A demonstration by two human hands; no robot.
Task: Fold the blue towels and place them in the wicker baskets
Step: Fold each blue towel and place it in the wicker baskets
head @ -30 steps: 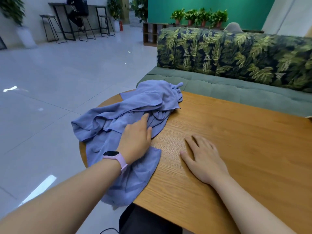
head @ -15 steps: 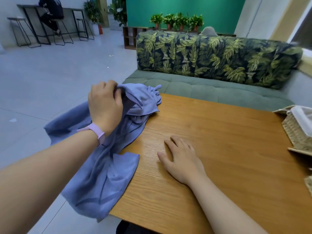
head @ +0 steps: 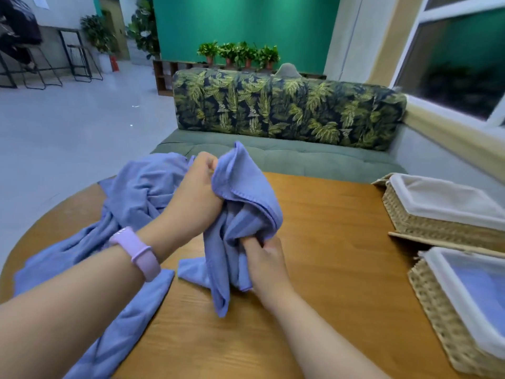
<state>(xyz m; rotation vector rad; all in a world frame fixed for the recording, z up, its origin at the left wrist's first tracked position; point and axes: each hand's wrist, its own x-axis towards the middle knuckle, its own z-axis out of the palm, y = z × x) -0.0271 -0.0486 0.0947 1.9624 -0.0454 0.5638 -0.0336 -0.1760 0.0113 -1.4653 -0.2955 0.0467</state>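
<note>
I'm in a lounge or café-like common room: a leaf-print sofa (head: 287, 110) faces my wooden table (head: 328, 242), potted plants (head: 237, 54) line a green wall (head: 246, 23), bar stools (head: 79, 61) stand across the tiled floor (head: 68, 132).

1. I am facing a teal wall (head: 246, 26) across the room.
2. 4 potted plants (head: 238, 53) are standing in a row on a low wooden shelf (head: 166, 75) before it.
3. A sofa (head: 287, 110) with a leaf-print back is sitting just beyond my round wooden table (head: 328, 269).
4. A window (head: 461, 61) is showing dark glass on my right.
5. The pale grey floor (head: 68, 138) is stretching left toward black metal stools (head: 79, 61).
</note>
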